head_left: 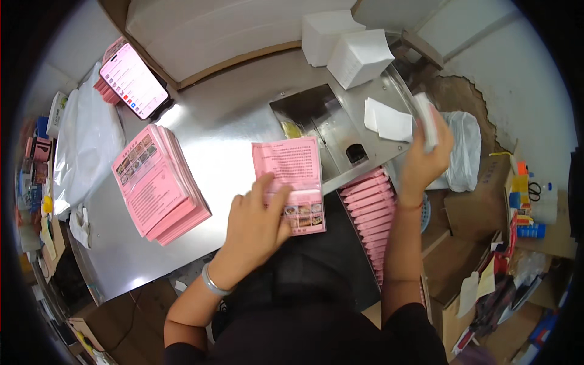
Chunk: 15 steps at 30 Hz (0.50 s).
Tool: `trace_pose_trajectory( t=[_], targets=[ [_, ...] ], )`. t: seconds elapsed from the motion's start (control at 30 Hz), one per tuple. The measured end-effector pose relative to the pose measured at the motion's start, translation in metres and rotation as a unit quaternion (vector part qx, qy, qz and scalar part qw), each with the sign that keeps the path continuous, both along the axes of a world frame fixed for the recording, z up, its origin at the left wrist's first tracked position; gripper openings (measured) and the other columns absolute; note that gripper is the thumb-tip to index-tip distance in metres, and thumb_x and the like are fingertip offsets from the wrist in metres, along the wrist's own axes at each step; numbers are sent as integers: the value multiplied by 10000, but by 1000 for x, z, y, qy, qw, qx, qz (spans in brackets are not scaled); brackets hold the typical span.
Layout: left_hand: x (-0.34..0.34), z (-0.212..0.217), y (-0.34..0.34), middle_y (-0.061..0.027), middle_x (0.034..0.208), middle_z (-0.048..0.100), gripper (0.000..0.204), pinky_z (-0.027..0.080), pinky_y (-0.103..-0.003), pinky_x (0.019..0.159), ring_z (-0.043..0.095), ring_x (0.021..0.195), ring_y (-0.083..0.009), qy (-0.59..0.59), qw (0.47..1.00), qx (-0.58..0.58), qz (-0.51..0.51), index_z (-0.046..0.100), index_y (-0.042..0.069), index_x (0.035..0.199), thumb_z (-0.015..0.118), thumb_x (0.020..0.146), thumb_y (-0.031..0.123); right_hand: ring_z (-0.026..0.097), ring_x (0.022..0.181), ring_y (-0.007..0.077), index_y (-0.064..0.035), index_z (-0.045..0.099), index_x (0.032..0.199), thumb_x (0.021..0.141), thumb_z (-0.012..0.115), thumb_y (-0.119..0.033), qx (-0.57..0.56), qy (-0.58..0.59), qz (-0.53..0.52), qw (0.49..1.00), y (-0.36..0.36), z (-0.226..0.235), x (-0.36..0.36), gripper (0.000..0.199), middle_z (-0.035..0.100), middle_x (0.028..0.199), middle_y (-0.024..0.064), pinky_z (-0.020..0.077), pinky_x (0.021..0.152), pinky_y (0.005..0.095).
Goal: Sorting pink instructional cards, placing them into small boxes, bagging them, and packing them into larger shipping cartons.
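Note:
My left hand (pixel 258 222) lies with its fingers apart on a pink printed sleeve (pixel 289 161). The sleeve, with small food pictures on its near part, rests at the front edge of the metal table. Part of it is hidden under my fingers. Out to the right, my right hand (pixel 427 155) is raised and closed round a small white stack of napkins (pixel 426 118). Loose white napkins (pixel 388 120) lie on the metal surface just left of that hand. A thick pile of similar pink sleeves (pixel 159 188) sits on the table to my left.
A lit phone (pixel 134 82) leans at the back left beside a clear plastic bag (pixel 88 146). Two tall white napkin stacks (pixel 360 58) stand at the back right. Below the table's right edge, a box holds a row of pink packets (pixel 370 216). Cardboard boxes (pixel 477 201) stand farther right.

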<state>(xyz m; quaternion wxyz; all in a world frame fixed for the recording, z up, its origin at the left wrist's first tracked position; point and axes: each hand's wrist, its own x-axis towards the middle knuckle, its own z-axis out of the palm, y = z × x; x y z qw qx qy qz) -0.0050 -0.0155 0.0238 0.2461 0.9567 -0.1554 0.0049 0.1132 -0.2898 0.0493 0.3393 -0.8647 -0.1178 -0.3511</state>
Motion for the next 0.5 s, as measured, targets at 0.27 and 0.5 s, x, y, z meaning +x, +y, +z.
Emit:
trace_pose_trajectory(
  t=[0.27,0.5],
  targets=[
    [32,-3,3,-195,1390,438,654,515,-379,713,590,811,-291,27,976,-215,-31,583,127,1283,763,661,34,621,982,317,-76,668,936,783,624,-141,-313,81,179,929,103,-37,-59,173,637,1051,172,481,933,511],
    [11,-6,-23,-218,1378,458,483,467,-411,864,558,981,-332,-45,968,-239,-68,561,68,1186,725,733,37,663,747,344,-52,654,852,798,573,-107,-326,260,107,902,93,-46,29,112,661,775,202,519,630,429]
  ],
)
